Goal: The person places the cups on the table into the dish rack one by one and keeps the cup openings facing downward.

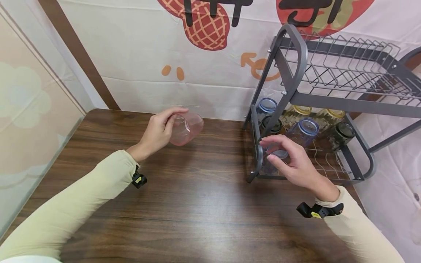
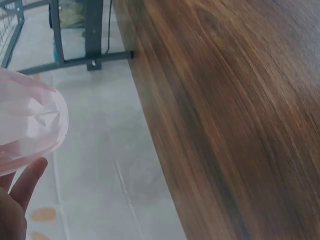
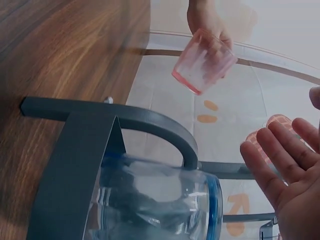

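Observation:
A pink clear drinking glass (image 1: 190, 129) hangs tilted above the back left of the table, gripped by my left hand (image 1: 154, 133). In the left wrist view the pink glass (image 2: 35, 120) shows its faceted end, with fingertips against it. My right hand (image 1: 292, 160) holds nothing. Its thumb and fingers stand apart over the front left corner of the dark metal rack (image 1: 348, 104). Beneath that hand is a blue-tinted glass (image 3: 155, 200) on the lower shelf, partly hidden by the hand in the head view.
Several blue, yellow and dark glasses (image 1: 307, 128) stand on the rack's lower shelf. The upper wire basket (image 1: 355, 69) overhangs them. A printed cloth wall (image 1: 144, 87) backs the brown wooden table (image 1: 197, 204).

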Demonstrator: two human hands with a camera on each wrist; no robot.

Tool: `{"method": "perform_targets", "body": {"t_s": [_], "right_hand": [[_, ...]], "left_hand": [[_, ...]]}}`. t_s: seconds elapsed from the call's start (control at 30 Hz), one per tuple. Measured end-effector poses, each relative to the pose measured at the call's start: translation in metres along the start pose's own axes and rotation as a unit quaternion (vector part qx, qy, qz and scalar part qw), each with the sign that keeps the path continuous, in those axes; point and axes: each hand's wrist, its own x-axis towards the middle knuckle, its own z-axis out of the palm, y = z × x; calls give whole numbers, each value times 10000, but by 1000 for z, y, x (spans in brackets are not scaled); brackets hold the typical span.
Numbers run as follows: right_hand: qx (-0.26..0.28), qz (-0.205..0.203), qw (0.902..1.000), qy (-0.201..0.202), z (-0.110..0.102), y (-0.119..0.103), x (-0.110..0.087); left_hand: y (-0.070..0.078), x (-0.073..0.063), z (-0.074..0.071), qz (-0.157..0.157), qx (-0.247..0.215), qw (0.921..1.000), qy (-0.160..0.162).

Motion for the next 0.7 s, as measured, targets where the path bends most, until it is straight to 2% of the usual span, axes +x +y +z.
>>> {"method": "perform_targets", "body": {"t_s": [0.2, 0.43, 0.53, 0.7], "right_hand": [[395, -172, 9988, -242, 8, 2, 5], [575, -286, 9973, -347, 16, -1, 11], [590, -324, 9970, -375, 19, -1, 13], [700, -200, 9962, -487, 25, -2, 13]], "left_hand": [[12, 2, 3, 81, -70, 9999, -99], [18, 0, 5, 178, -251, 9995, -11], [20, -1, 6, 351, -214, 9992, -17], [24, -3, 7, 786, 129, 9968, -38]]}}
